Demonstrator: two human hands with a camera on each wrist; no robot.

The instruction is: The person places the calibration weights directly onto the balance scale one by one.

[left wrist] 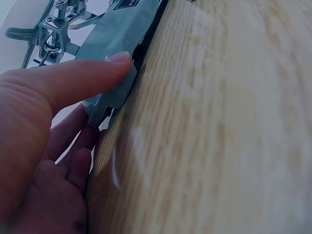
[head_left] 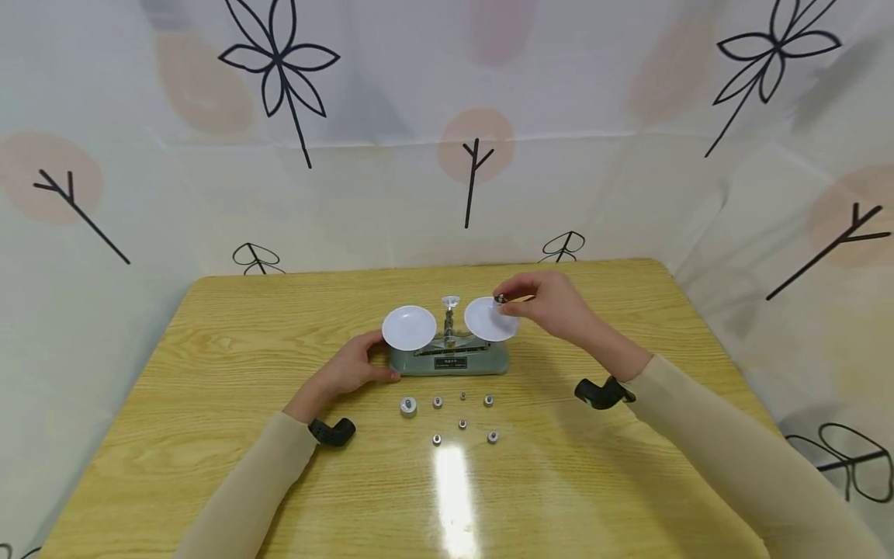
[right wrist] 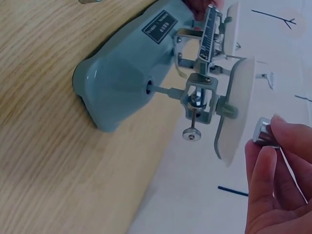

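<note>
A green-grey balance scale (head_left: 486, 362) with two white pans stands toward the back of the table. My left hand (head_left: 355, 365) grips the left end of its base, thumb on the front side and fingers behind, as the left wrist view shows on the base (left wrist: 119, 31). Over the right pan (head_left: 482, 324), my right hand (head_left: 552, 303) pinches a small shiny metal weight (right wrist: 263, 131) between thumb and fingers. In the right wrist view the weight is apart from the pan (right wrist: 239, 117). The left pan (head_left: 409, 328) holds nothing visible.
Several metal weights of different sizes stand on the wooden table (head_left: 279, 326) in front of the scale, the largest weight (head_left: 408, 407) at the left. A patterned white cloth (head_left: 391, 210) hangs behind the table and along its sides.
</note>
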